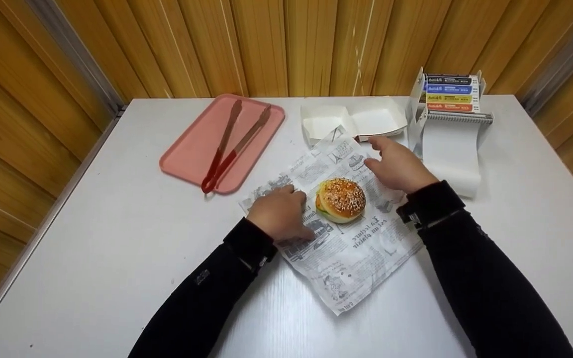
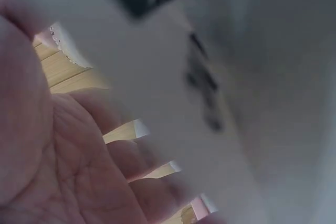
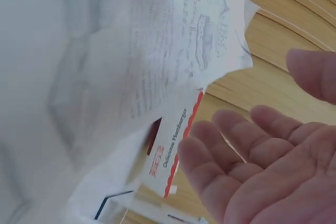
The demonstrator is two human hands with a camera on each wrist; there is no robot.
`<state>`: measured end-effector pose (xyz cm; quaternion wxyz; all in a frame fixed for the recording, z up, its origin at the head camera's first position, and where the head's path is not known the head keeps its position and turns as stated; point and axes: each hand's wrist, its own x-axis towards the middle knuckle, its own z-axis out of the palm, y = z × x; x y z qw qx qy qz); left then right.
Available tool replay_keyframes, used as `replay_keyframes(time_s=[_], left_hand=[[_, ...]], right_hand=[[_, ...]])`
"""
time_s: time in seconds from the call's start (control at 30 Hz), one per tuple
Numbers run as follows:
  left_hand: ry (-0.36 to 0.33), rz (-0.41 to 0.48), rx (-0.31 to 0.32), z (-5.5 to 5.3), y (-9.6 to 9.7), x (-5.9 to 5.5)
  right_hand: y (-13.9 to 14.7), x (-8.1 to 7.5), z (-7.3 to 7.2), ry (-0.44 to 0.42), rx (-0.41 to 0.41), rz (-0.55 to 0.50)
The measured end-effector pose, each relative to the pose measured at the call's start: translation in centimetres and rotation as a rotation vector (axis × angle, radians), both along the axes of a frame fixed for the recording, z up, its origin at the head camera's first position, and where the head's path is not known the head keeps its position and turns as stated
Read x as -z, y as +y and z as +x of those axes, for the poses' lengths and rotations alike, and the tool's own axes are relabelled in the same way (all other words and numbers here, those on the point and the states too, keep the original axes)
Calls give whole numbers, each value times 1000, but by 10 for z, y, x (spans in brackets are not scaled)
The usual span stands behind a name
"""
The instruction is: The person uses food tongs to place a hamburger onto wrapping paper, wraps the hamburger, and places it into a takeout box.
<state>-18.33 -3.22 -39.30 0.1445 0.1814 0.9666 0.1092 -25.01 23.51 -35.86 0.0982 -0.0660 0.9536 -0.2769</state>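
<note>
White table (image 1: 92, 223) against wood-panel wall (image 1: 311, 44); burger (image 1: 342, 200) sits on printed paper (image 1: 371, 263) between left hand (image 1: 280, 214) and right hand (image 1: 398, 164).
Burger likely light and soft, could squash or slide apart; best cupped low around both sides. Paper looks thin, probably tears easily, take by edges. Both hands relaxed, partly spread, neither gripping the burger; can't tell whether either touches paper.

The head view looks down across the bench (image 1: 92, 223); wrist views peer closely past fingers (image 3: 199, 158), the right sharing its printed paper (image 1: 366, 266).
</note>
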Motion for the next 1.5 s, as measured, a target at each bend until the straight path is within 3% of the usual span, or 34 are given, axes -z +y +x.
replay_keyframes(time_s=[0.23,0.5,0.83,1.13,1.5], left_hand=[[-3,-12,4,0,1,-2],[-8,-17,1,0,1,-2],[-19,-11,5,-1,1,-4],[-19,-14,9,-6,1,-1],[-26,-12,-24,-14,3,0]], right_hand=[[-21,1,-29,-54,29,-10],[-26,5,-39,38,48,-56],[-29,3,-33,141,68,-64],[-28,-4,-19,170,79,-114],[-21,-1,8,228,-15,-224]])
